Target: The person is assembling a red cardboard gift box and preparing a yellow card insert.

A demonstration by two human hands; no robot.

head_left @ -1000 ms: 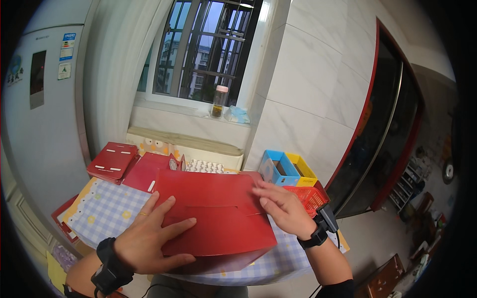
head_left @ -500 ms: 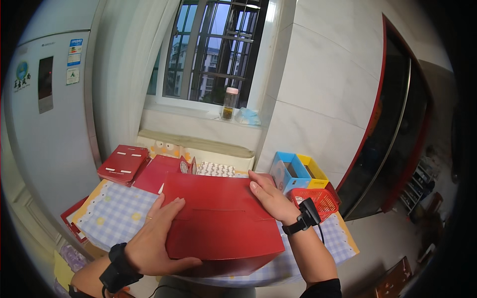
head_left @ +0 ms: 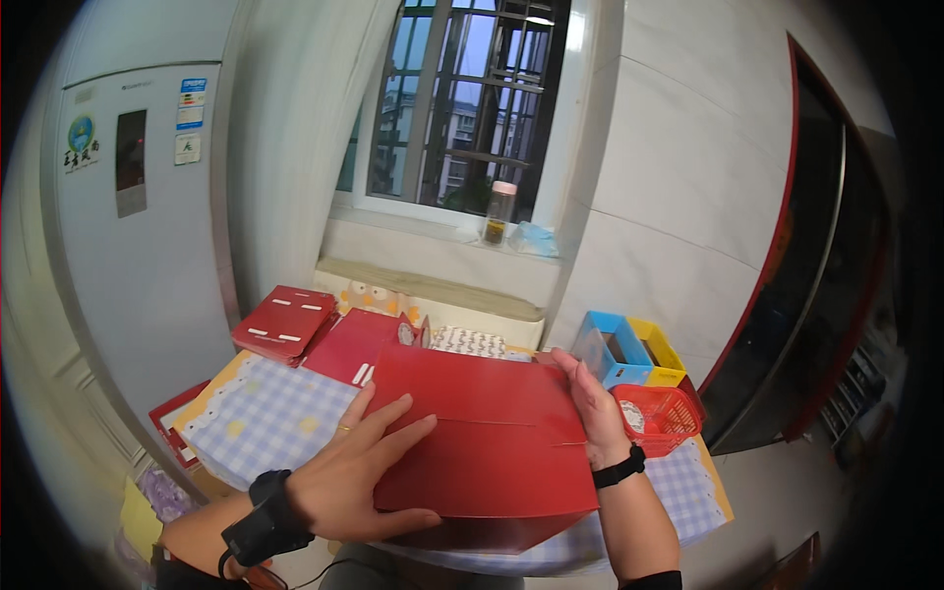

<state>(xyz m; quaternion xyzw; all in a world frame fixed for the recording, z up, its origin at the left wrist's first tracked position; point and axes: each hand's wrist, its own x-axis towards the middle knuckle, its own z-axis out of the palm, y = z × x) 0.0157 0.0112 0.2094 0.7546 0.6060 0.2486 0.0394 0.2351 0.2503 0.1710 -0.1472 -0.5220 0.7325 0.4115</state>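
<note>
A large flat red cardboard box lies in front of me on a table covered with a blue-and-white checked cloth. My left hand presses flat on the box's left side, fingers spread, thumb along its front edge. My right hand grips the box's right edge, fingers along the side. Both wrists wear black bands.
More red boxes and a red flat sheet lie at the back left. A small red basket and blue and yellow bins stand at the right. A fridge is at left; a jar stands on the windowsill.
My view has tilted upward. My right hand slid from the top of the box to its right edge; my left hand stays flat on the left side.
</note>
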